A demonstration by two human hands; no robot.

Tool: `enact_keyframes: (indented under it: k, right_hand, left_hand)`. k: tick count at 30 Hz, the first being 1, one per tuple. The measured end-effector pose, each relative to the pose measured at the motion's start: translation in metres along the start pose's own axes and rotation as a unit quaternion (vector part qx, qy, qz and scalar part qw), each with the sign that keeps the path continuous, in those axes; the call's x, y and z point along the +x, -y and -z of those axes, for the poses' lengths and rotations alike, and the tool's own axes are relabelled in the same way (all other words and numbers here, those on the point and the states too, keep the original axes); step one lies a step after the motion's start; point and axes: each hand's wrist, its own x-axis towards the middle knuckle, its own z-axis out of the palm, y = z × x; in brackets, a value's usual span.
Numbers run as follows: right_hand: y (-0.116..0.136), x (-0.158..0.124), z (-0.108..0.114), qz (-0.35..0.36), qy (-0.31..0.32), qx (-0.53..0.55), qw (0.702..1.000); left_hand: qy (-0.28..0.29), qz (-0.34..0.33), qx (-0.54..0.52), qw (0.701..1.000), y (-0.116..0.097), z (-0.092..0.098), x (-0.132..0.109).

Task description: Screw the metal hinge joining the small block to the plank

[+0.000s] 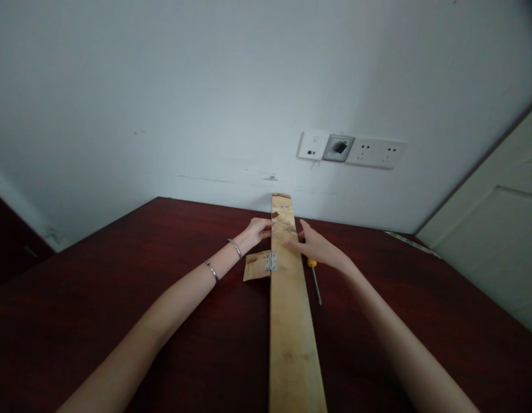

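Note:
A long pale wooden plank (291, 332) lies lengthwise on the dark red table, its far end near the wall. My left hand (257, 228) is at the plank's left edge near the far end, its fingertips closed against that side. On the right, my right hand (315, 245) has its fingers apart, the thumb over the plank's top face and the other fingers beside its right edge. A small metal hinge (271, 261) joins the plank to a short wood piece (256, 267) sticking out to the left. Beside the plank lies a screwdriver (316, 282), its yellow handle partly hidden by my right hand.
The reddish-brown table (197, 344) meets a white wall (205, 103) at the back. Wall sockets (375, 153) are set above the table. A thin light strip (412, 244) lies at the back right, near a white panelled door (498, 229).

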Motion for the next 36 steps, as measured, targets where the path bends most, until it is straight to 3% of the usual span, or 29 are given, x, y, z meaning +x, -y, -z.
enact_keyframes:
  k: [2, 4, 9, 14, 26, 32, 36]
  right_hand:
    - [-0.010, 0.010, 0.004, -0.103, -0.003, 0.122, 0.987]
    - [-0.018, 0.017, 0.003, -0.137, 0.006, 0.168, 0.976]
    - [-0.029, 0.020, -0.009, -0.136, 0.066, 0.281, 0.948]
    - [-0.031, 0.018, -0.011, -0.131, 0.078, 0.348, 0.925]
    - [-0.034, 0.023, -0.016, -0.131, 0.066, 0.381, 0.913]
    - [-0.027, 0.021, -0.021, -0.124, 0.045, 0.339, 0.931]
    - [-0.027, 0.010, -0.018, -0.126, -0.001, 0.281, 0.951]
  left_hand:
    - [0.001, 0.001, -0.001, 1.000, 0.000, 0.000, 0.000]
    - [0.000, 0.002, 0.000, 1.000, 0.000, -0.001, 0.000]
    - [-0.001, 0.002, 0.002, 1.000, -0.001, 0.000, 0.002]
    - [0.008, 0.003, 0.008, 1.000, 0.000, 0.003, 0.007]
    - [0.062, 0.011, 0.028, 0.998, -0.006, 0.012, 0.002]
    - [0.035, -0.012, 0.044, 0.998, -0.002, 0.010, 0.006]
    - [0.015, -0.023, 0.041, 0.999, 0.000, 0.009, 0.010]
